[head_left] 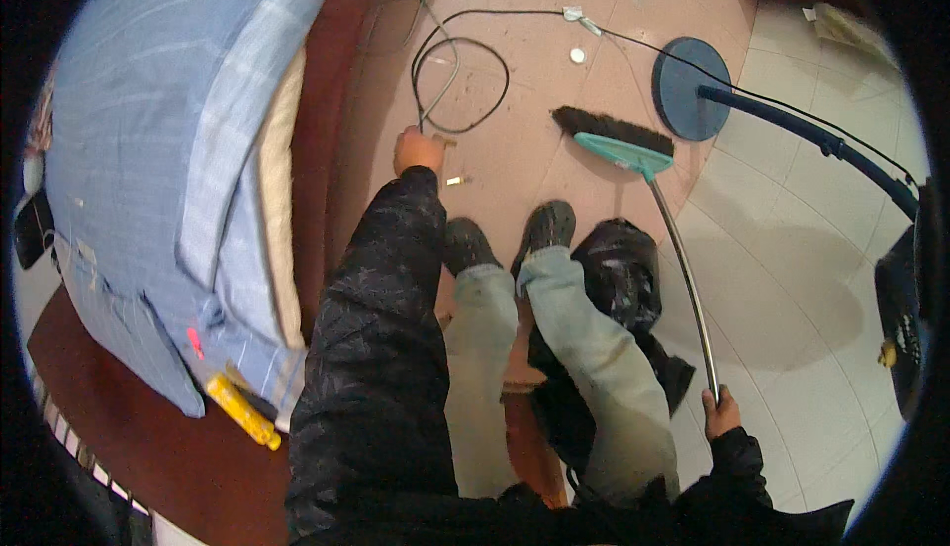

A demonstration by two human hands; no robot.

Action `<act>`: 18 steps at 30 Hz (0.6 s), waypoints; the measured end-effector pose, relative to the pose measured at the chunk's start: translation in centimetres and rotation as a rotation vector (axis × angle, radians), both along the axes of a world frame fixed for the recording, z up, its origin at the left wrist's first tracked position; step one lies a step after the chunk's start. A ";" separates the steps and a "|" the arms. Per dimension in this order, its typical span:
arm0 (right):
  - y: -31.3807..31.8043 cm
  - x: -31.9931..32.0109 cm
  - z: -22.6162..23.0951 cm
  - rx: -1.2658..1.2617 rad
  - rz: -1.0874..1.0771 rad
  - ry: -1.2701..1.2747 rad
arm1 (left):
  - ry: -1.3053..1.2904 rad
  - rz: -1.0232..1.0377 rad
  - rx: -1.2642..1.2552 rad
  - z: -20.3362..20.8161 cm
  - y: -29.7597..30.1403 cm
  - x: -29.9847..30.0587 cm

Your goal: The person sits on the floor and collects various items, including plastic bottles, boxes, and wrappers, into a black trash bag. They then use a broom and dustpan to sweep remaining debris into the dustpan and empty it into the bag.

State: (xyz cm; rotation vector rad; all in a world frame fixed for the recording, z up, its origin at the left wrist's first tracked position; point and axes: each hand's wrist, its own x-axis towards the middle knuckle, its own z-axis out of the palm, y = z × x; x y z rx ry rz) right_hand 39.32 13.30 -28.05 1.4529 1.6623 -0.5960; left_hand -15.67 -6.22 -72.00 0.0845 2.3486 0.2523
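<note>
My right hand (723, 413) is wrapped round the metal handle of a broom (619, 149). The broom has a teal head with dark bristles, raised toward the far side of the tiled floor. Reaching forward past my feet, my left hand (419, 150) is closed on a cable (507, 81), with the fingers partly hidden. Black and grey strands rise from that fist, and the black one makes a loop. A small pale scrap (455, 181) lies just beyond my shoes, and a white round piece (577, 55) lies farther off.
A bed with blue bedding (148, 131) and a dark red frame borders the left; a yellow bottle (242, 411) lies there. A black plastic bag (618, 269) sits beside my right leg. At right stands a round blue base (683, 101) with a pole, the cable crossing over it.
</note>
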 end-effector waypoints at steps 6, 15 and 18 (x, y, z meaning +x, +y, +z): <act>-1.6 3.9 -4.5 -0.038 -0.007 -0.049 | 0.043 0.039 -0.130 -9.0 4.1 -3.6; -1.5 5.8 -5.3 -0.070 -0.061 -0.073 | -0.047 0.117 -0.107 -9.5 5.0 -3.9; -1.8 4.3 -3.6 -0.022 -0.170 0.109 | 0.172 0.121 0.061 -7.9 3.9 -4.3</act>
